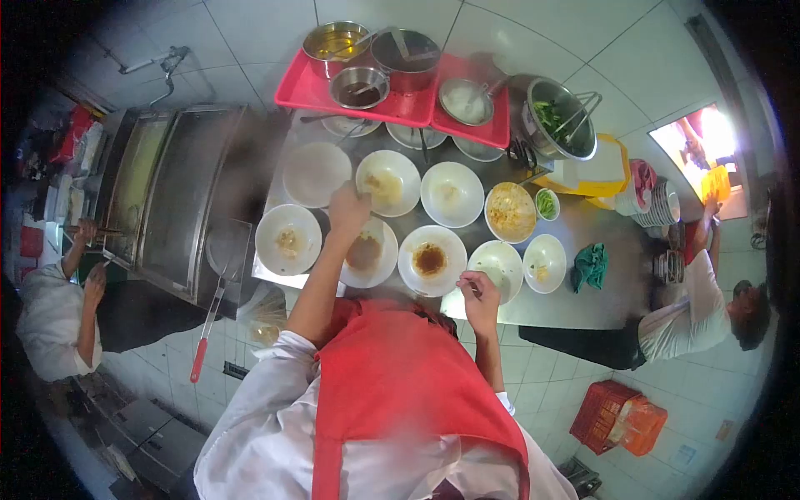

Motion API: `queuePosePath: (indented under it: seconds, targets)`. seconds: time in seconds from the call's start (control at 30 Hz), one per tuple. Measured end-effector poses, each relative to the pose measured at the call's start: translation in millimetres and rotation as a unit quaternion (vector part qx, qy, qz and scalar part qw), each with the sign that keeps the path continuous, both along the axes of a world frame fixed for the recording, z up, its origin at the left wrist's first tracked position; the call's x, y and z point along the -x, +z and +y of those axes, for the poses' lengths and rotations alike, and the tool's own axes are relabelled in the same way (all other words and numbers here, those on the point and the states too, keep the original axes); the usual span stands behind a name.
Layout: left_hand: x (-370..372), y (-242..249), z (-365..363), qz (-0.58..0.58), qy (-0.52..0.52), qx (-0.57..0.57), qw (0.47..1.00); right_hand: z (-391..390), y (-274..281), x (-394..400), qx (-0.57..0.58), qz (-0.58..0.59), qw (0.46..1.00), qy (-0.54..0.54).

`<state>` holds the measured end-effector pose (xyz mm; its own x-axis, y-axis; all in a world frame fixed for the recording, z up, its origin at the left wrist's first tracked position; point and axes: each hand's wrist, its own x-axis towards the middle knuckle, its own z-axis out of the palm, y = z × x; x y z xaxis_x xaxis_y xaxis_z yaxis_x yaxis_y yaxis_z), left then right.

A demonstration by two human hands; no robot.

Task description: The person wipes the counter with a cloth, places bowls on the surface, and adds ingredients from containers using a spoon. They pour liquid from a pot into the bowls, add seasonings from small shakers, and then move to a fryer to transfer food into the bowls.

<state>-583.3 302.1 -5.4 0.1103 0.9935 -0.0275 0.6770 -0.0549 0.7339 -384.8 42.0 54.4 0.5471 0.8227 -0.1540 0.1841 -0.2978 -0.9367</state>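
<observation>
My left hand reaches over the bowls, its fingers drawn together between a plain white bowl and a white bowl with pale yellow liquid. What it holds, if anything, is hidden. Below its wrist is a bowl with brown sauce. My right hand is closed in a pinch at the near rim of a white bowl; a small dark, thin thing shows at its fingertips, too small to name. Left of it stands a bowl with a dark brown sauce pool.
Red trays with metal pots stand at the back, beside a steel pot of greens. A green cloth lies at the right. A long-handled strainer hangs by the fryer at left. One person works at left, another at right.
</observation>
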Motion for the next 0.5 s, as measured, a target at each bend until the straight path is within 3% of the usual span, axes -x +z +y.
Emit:
queuePosePath:
  seconds: [0.03,0.17,0.23,0.3,0.37,0.43,0.5]
  targets:
    - [0.9,-2.7,2.5,-0.082,0.006,-0.010,0.997,3.5,0.7,-0.9,0.000,0.002,1.000,0.003]
    - [4.1,27.1,-6.4,-0.065,-0.004,-0.129,0.990,10.4,4.8,-5.8,-0.003,-0.014,0.999,0.029]
    - [6.3,57.6,-17.0,-0.183,0.010,-0.069,0.981,13.3,6.8,-11.8,-0.010,-0.018,1.000,0.023]
    - [19.7,19.0,-7.3,-0.199,0.016,-0.050,0.979,11.1,7.2,-13.9,-0.001,-0.025,0.999,0.026]
    - [30.1,15.2,-10.4,-0.210,0.034,-0.029,0.977,9.2,3.1,-17.0,-0.007,-0.022,0.999,0.022]
    - [33.2,53.2,-20.6,-0.336,0.051,0.036,0.940,10.7,-0.4,-18.0,-0.015,-0.018,0.999,0.029]
    - [39.1,66.5,-25.3,-0.369,0.059,0.072,0.925,11.9,0.9,-16.4,-0.022,-0.017,0.999,0.024]
